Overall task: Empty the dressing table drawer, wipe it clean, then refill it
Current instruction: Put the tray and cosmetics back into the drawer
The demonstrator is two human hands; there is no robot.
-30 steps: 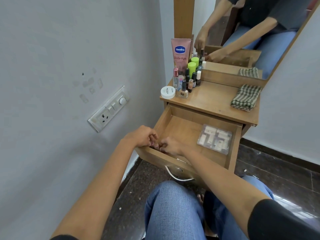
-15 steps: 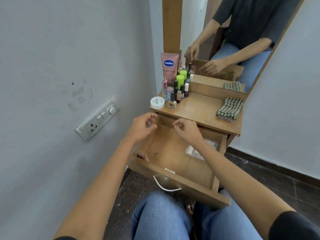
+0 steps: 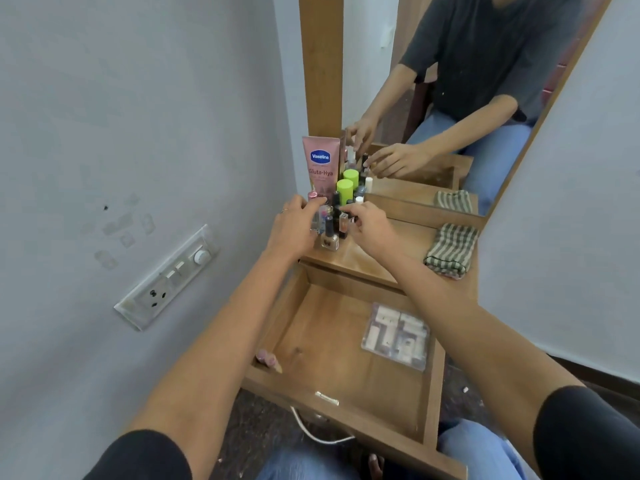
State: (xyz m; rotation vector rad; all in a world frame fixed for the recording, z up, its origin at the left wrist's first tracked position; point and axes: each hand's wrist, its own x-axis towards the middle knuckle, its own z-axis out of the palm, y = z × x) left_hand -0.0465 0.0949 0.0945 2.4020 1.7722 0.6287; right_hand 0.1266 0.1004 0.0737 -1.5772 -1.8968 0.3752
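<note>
Below the worktop (image 3: 377, 251), drawer (image 3: 346, 372) pulled fully out, wooden floor mostly bare. Clear plastic case (image 3: 396, 336) of small pale pieces lying flat near the right wall. Small pinkish items (image 3: 267, 359) tucked in the front-left corner, too small to identify. Metal handle (image 3: 322, 434) hanging off the drawer front. Up top, both hands at the bottle cluster on the back-left of the worktop. Left hand (image 3: 294, 226) curled over the left side of the cluster, fingers (image 3: 313, 206) bent around small bottles; whether closed on one, cannot tell. Ring visible on one finger. Right hand (image 3: 369, 226) reaching in from the right, fingertips pinched at a small bottle (image 3: 344, 221); actual hold unclear. Nail polish bottle (image 3: 329, 237) with black cap upright between the two hands, at the front of the cluster. Behind: pink Vaseline tube (image 3: 320, 164) standing on its cap against the mirror post (image 3: 320, 64), green-capped bottle (image 3: 345, 190) beside it, more small bottles packed tight around. Striped folded cloth (image 3: 450, 249) at the right end of the worktop, well apart from the bottles. Mirror (image 3: 467, 81) behind, reflecting arms, bottles and cloth. Grey wall at left with switch and socket plate (image 3: 168, 277). Dark floor below, jeans-clad knees at the bottom edge.
</note>
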